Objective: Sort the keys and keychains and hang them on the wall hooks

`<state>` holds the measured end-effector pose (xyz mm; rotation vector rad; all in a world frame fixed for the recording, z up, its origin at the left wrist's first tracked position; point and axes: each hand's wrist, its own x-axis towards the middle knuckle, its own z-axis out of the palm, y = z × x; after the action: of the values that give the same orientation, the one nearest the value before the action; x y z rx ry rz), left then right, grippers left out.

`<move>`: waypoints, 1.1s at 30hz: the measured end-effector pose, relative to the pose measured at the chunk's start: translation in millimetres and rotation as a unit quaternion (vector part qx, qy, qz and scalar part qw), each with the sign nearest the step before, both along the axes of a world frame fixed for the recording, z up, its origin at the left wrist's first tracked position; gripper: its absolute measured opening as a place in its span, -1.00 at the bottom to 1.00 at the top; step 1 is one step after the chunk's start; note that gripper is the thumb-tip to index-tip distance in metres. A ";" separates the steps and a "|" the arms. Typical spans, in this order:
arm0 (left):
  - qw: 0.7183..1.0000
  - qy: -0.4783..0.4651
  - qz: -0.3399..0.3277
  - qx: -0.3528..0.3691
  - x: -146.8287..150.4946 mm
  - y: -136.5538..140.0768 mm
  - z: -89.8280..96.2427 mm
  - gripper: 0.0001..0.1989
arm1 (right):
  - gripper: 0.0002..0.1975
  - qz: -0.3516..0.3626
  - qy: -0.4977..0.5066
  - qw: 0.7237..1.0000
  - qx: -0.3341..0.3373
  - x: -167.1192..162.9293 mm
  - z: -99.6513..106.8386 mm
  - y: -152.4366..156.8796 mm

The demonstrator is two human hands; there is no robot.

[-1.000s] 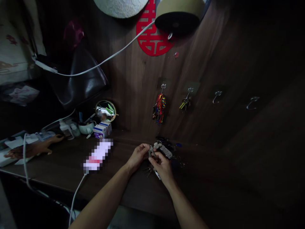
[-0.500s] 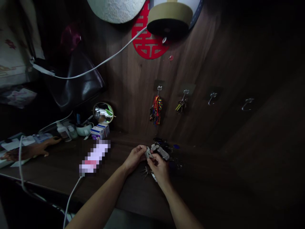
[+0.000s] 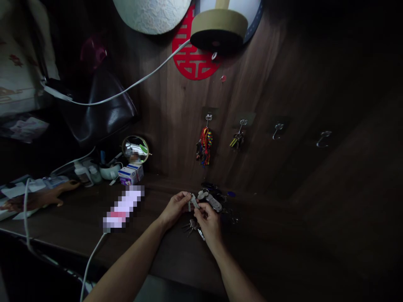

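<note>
Silver keys are held up between my two hands over the dark wooden desk. My left hand is closed, its thumb and fingertips pinching the keys from the left. From the right, my right hand is closed in a pinch at their lower end. Just beyond the right hand lies a grey oblong key fob among dark key rings. More loose keys spread on the desk below the hands, beside a thin shiny metal piece. Fine detail between the fingertips is too small to make out.
On the wall, a colourful braided key bundle and a smaller key bunch hang from hooks; two bare hooks are further right. A charging phone, small boxes and a round mirror are at the left.
The keys between my hands have turned and fanned apart, with one now pointing down beside my left fingers. Both hands stay nearly in place; the view has shifted slightly.
</note>
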<state>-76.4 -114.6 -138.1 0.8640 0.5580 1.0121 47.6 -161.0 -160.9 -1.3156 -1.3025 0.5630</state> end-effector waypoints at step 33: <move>0.996 0.006 -0.083 -0.045 -8.3 -0.8 -2.0 -0.70 | -0.78 -0.042 0.225 0.973 0.000 12.4 9.9 -2.6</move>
<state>-84.7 -115.3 -140.1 0.8232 0.5286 0.8261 60.0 -163.6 -151.1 -1.1523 -0.8695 0.7505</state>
